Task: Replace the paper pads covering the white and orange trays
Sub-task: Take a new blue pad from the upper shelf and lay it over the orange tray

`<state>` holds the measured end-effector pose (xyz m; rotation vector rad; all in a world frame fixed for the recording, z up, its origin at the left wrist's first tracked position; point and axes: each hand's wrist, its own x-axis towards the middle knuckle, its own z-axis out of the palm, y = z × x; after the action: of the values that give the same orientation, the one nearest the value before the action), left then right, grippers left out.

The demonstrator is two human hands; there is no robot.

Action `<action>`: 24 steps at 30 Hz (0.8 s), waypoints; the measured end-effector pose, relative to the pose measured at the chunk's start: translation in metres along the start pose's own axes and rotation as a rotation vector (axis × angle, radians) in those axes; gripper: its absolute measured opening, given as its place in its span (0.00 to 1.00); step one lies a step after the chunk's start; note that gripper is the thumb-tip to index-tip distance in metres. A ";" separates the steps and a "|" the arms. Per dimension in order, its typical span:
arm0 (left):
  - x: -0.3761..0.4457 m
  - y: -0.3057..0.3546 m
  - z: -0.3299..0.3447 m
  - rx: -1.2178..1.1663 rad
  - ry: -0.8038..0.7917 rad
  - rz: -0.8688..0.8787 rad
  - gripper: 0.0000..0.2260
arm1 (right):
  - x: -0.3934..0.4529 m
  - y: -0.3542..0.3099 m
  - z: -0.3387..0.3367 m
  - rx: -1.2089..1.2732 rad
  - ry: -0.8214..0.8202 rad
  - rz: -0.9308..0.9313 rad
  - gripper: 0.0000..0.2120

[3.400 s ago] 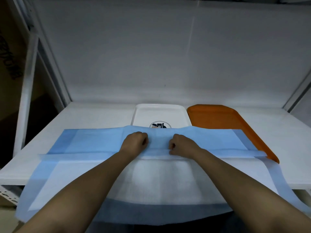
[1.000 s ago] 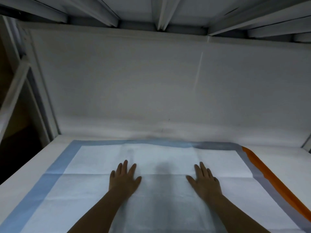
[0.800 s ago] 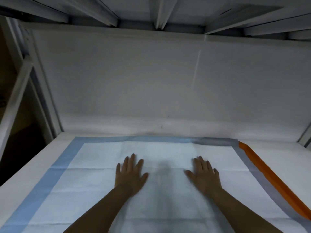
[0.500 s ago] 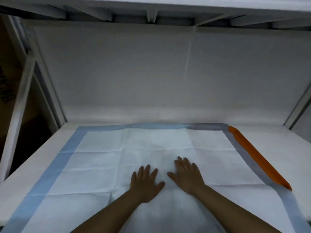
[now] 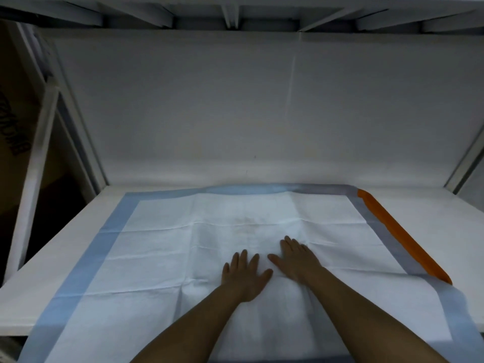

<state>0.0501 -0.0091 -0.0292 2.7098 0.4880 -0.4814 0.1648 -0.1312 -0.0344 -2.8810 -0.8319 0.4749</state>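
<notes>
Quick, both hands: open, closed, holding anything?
Left hand: open, flat on the paper pad, holding nothing.
Right hand: open, flat on the pad, holding nothing.

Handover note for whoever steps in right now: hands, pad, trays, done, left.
Left hand: open, flat on the pad, holding nothing.
Right hand: open, flat on the pad beside the left, holding nothing.
Paper pad: unfolded, white side up, blue border round it, near edge hanging over the shelf front.
Orange tray: only its right rim shows past the pad. White tray: hidden.
Done: pad spread over the tray area.
Left: smooth creases, check the white tray is covered.
</notes>
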 end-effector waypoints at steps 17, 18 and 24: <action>-0.088 -0.042 0.002 0.201 -0.031 0.064 0.28 | -0.163 -0.047 0.041 0.044 0.169 -0.345 0.41; -0.091 -0.045 0.002 0.194 -0.046 0.061 0.28 | -0.171 -0.051 0.047 0.046 0.161 -0.374 0.47; -0.107 -0.047 0.001 0.190 -0.049 0.071 0.26 | -0.192 -0.061 0.084 -0.171 0.224 -0.513 0.50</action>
<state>-0.0630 0.0024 -0.0018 2.8765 0.3478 -0.6015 -0.0470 -0.1814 -0.0508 -2.6341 -1.5582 0.0262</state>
